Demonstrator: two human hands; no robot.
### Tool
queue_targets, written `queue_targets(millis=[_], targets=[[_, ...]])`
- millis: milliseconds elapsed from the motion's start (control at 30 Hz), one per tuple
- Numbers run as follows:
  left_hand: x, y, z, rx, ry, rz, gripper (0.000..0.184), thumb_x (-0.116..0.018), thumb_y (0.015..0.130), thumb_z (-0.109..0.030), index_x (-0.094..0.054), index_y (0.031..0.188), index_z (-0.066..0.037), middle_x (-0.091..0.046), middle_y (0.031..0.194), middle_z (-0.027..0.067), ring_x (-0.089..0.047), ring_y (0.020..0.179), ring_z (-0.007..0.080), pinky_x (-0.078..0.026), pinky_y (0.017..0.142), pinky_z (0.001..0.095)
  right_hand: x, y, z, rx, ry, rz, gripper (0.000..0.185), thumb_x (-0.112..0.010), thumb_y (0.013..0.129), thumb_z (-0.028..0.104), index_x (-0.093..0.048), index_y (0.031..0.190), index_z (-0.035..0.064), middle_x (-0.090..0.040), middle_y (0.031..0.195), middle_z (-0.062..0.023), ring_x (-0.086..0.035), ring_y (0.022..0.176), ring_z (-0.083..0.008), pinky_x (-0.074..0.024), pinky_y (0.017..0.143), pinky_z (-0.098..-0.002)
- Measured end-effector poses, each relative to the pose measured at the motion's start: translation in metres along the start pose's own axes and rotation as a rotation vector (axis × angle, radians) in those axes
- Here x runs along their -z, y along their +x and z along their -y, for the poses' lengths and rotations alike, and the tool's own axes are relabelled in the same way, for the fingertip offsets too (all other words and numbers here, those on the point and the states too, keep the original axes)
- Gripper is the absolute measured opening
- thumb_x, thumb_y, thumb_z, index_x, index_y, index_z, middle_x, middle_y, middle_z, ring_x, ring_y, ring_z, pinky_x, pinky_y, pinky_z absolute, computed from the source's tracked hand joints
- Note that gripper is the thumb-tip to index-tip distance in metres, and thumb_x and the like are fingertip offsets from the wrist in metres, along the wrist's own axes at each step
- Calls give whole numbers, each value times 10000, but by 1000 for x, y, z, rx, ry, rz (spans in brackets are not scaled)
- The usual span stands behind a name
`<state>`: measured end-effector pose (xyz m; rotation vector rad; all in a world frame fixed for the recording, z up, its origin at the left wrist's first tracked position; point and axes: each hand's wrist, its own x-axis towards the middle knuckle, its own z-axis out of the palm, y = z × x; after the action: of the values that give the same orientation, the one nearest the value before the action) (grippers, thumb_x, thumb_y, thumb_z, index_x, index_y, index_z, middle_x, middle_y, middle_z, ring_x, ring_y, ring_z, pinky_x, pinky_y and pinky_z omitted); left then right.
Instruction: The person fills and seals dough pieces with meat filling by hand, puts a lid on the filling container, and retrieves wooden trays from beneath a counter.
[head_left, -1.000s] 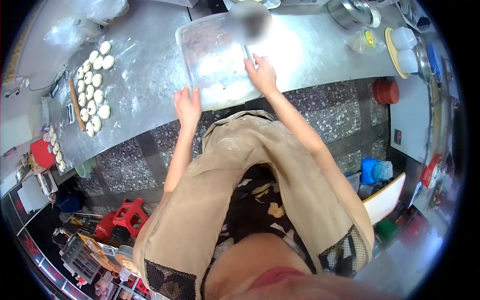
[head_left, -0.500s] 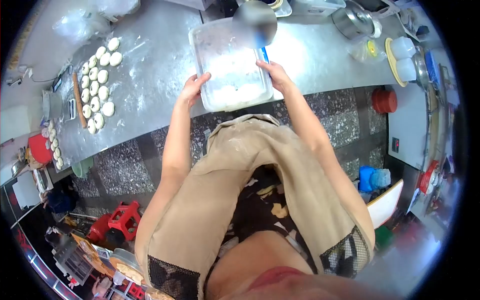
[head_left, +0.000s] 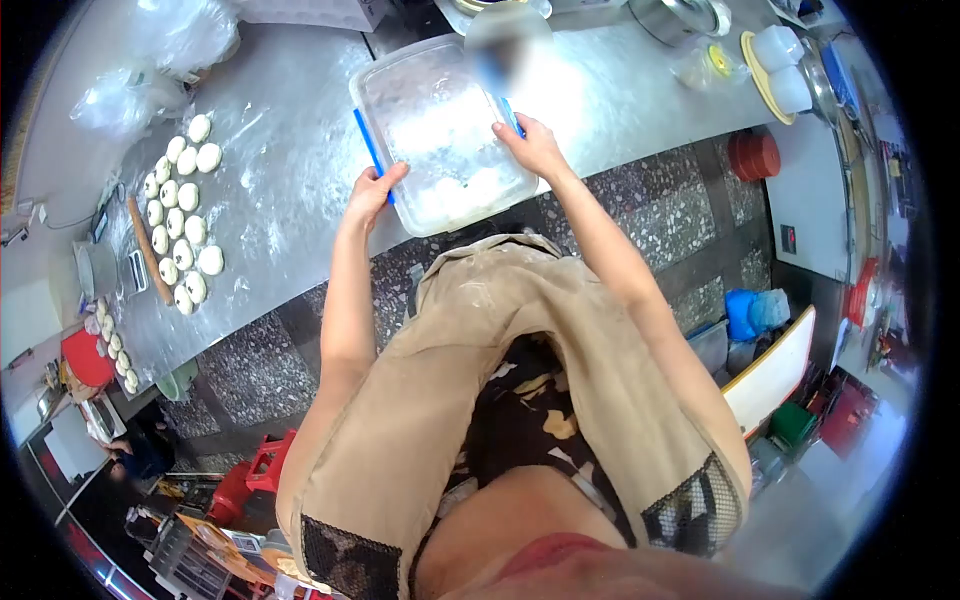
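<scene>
A clear lidded plastic container (head_left: 440,130) with blue side clips is between my hands, at the front edge of the metal counter. My left hand (head_left: 374,192) grips its left side near the blue clip, thumb on top. On the right side, by the other clip, my right hand (head_left: 532,146) holds the rim. Pale shapes show dimly through the container's near end. To the left, several round white dough pieces (head_left: 187,197) lie in rows on the floury counter, beside a wooden rolling pin (head_left: 150,250).
Plastic bags (head_left: 130,100) lie at the upper left. A metal pot (head_left: 680,18), a bag with a yellow item and white tubs (head_left: 790,90) stand at the right. A red bucket (head_left: 754,157) is below the counter. Someone's arm shows at the lower left.
Both blue side clips now show, the left one standing out from the edge. My hands have closed on the container's sides, and it is tilted a little differently. The whole view has shifted.
</scene>
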<state>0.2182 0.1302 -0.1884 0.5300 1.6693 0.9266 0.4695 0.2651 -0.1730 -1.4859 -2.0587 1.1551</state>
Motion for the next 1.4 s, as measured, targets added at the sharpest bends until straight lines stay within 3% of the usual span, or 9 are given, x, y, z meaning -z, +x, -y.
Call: queue_targets(millis=[133, 300, 367, 433, 600, 667, 833, 1067, 1400], targets=[[-17, -20, -14, -152, 660, -251, 602, -580, 780, -508, -612, 907, 80, -640, 847, 244, -626, 865, 357, -481, 745, 412, -3, 4, -11, 3, -17, -52, 435, -546, 816, 413, -614, 998, 24, -627, 896, -229, -604, 875, -372, -462, 779, -432], [-79, -48, 11, -122, 586, 72, 514, -520, 840, -469, -638, 794, 30, -641, 752, 211, -640, 731, 331, -488, 666, 400, 42, 22, -40, 69, -178, -89, 448, -556, 805, 400, -595, 1080, 48, -621, 958, -221, -594, 924, -355, -461, 796, -409], [-85, -56, -7, -58, 386, 199, 378, -554, 858, -344, -643, 786, 15, -646, 727, 165, -628, 672, 229, -481, 617, 334, 55, 5, -46, 132, -360, -303, 474, -588, 788, 386, -578, 1112, 40, -617, 979, -219, -590, 936, -352, -467, 798, -388], [-69, -32, -9, -574, 290, -117, 266, -576, 858, -248, -643, 809, 5, -628, 664, 106, -583, 608, 170, -467, 584, 299, 59, -30, -42, 157, -646, -882, 565, -651, 742, 394, -554, 1133, -2, -606, 1013, -220, -589, 932, -339, -467, 810, -380], [-29, 87, -27, -978, 996, -558, 468, -601, 826, -389, -596, 972, 55, -608, 951, 190, -569, 849, 265, -448, 773, 359, 51, -83, -59, -654, 382, -464, 582, -730, 662, 498, -569, 918, 0, -616, 899, -151, -590, 817, -224, -474, 719, -328], [-39, 130, -24, -327, 448, -171, 641, -609, 790, -486, -565, 1026, 108, -602, 992, 226, -577, 903, 265, -455, 797, 361, 61, -96, -41, -628, 554, -391, 540, -733, 650, 532, -570, 777, 33, -611, 789, -90, -570, 732, -171, -470, 640, -292], [-83, 69, -66, -274, 390, -132, 701, -635, 779, -469, -525, 1048, 169, -592, 1026, 226, -581, 898, 234, -472, 779, 328, 73, -107, -78, -602, 552, -331, 559, -730, 667, 477, -593, 902, -11, -602, 867, -111, -561, 819, -191, -456, 698, -319], [-287, -6, -37, -187, 199, 49, 503, -522, 868, -442, -604, 851, 53, -529, 649, 7, -455, 581, 108, -373, 516, 279, 216, -198, -221, -588, 792, -385, 450, -719, 706, 331, -600, 927, -42, -624, 872, -113, -594, 780, -177, -471, 672, -296], [-655, 14, -84, -312, 727, 392, 651, -362, 900, -539, -629, 831, 50, -570, 674, 116, -529, 677, 205, -424, 654, 346, 401, -350, -303, -593, 992, -942, 287, -694, 760, 204, -548, 923, 19, -581, 798, -35, -542, 694, -105, -440, 628, -250]])
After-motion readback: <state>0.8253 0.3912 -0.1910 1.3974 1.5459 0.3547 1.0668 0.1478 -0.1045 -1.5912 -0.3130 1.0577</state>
